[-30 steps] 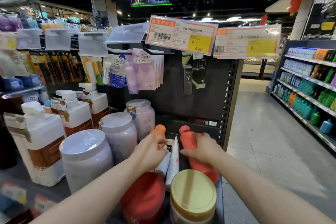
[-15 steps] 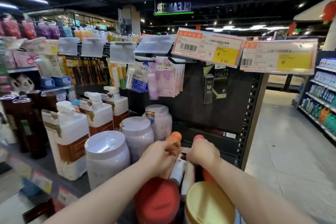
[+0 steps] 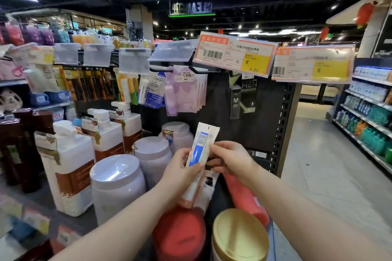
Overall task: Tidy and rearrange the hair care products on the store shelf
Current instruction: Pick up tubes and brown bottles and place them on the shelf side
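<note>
I hold a flat white packet with a blue label [image 3: 202, 144] upright above the shelf end. My left hand [image 3: 180, 167] grips its lower left side and my right hand [image 3: 230, 158] pinches its right edge. Below the hands lie a white tube [image 3: 206, 188], a red bottle [image 3: 244, 195], a red-lidded jar [image 3: 180, 233] and a gold-lidded jar [image 3: 238, 235]. White lidded tubs [image 3: 116, 180] and white pump bottles [image 3: 67, 163] stand in rows to the left.
Hanging packets and a Nivea card [image 3: 156, 89] fill hooks on the dark pegboard [image 3: 265, 116] behind. Price tags [image 3: 233, 55] jut out overhead. Dark brown bottles [image 3: 19, 144] stand far left. An aisle floor [image 3: 328, 165] and stocked shelves [image 3: 369, 116] lie to the right.
Both hands left the orange and red bottle tops and lifted a white packet with a blue label up from between them. The view shifted left and closer.
</note>
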Demonstrator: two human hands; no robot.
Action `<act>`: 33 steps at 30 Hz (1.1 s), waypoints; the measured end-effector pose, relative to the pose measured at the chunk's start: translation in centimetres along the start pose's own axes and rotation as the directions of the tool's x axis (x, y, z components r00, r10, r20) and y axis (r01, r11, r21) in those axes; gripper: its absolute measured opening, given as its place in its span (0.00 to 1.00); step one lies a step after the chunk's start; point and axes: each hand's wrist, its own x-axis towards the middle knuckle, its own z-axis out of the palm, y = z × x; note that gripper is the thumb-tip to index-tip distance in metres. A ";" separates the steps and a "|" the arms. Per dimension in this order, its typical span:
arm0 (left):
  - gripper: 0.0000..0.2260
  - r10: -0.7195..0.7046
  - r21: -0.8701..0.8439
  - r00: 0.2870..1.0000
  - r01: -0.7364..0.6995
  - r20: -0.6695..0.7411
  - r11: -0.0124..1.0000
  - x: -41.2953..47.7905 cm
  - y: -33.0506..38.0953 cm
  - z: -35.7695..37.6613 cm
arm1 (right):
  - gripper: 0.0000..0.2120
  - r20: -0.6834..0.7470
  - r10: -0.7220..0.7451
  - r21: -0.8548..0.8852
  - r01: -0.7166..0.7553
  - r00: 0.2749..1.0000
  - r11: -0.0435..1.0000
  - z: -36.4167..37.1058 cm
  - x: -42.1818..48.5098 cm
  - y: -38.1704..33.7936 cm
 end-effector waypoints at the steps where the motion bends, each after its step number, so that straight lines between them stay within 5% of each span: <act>1: 0.13 0.019 -0.021 0.999 -0.020 -0.049 1.000 0.0 -0.1 -0.3 | 0.06 -0.024 0.055 -0.072 -0.057 0.998 0.996 0.2 0.4 0.3; 3: 0.13 0.033 -0.057 0.993 -0.040 -0.116 0.998 0.0 -0.3 -1.0 | 0.08 -0.095 0.161 -0.406 -0.186 0.982 0.895 0.6 1.0 1.1; 5: 0.15 0.032 -0.052 0.992 -0.039 -0.125 0.998 -0.2 -0.5 -1.5 | 0.11 -0.092 0.274 -0.748 -0.248 0.957 0.615 1.4 1.0 1.3; 7: 0.14 0.030 -0.035 0.993 -0.034 -0.117 0.999 -0.6 -0.6 -1.7 | 0.16 -0.021 0.387 -0.907 -0.181 0.922 0.381 2.3 0.7 1.4; 8: 0.14 0.027 -0.031 0.993 -0.031 -0.117 0.999 -0.7 -0.7 -1.7 | 0.18 0.012 0.409 -0.918 -0.152 0.913 0.366 2.7 0.6 1.5; 14: 0.15 0.035 -0.012 0.994 -0.037 -0.103 0.999 -1.5 -0.4 -2.5 | 0.36 -0.114 0.514 -0.763 -0.407 0.850 0.503 3.7 1.3 2.8; 16: 0.16 0.031 -0.017 0.994 -0.033 -0.107 0.999 -1.7 -0.4 -2.7 | 0.32 -0.117 0.508 -0.783 -0.394 0.853 0.482 3.8 1.3 2.9; 20: 0.16 0.028 -0.052 0.993 -0.034 -0.118 0.998 -2.1 0.0 -2.8 | 0.06 -0.082 0.563 -0.693 -0.453 0.822 0.561 3.2 2.2 4.3; 24: 0.16 0.032 -0.083 0.991 -0.043 -0.129 0.996 -2.3 0.3 -2.9 | 0.08 -0.039 0.512 -0.590 -0.433 0.858 0.682 1.8 2.2 3.7; 28: 0.16 0.041 -0.096 0.988 -0.056 -0.149 0.994 -2.8 1.0 -3.0 | 0.08 0.028 0.457 -0.307 -0.427 0.889 0.850 -0.4 0.3 1.6; 33: 0.14 0.039 -0.201 0.988 -0.070 -0.152 0.977 -4.4 2.2 -2.9 | 0.08 0.143 0.290 -0.100 -0.277 0.946 0.956 -2.4 -4.4 -1.8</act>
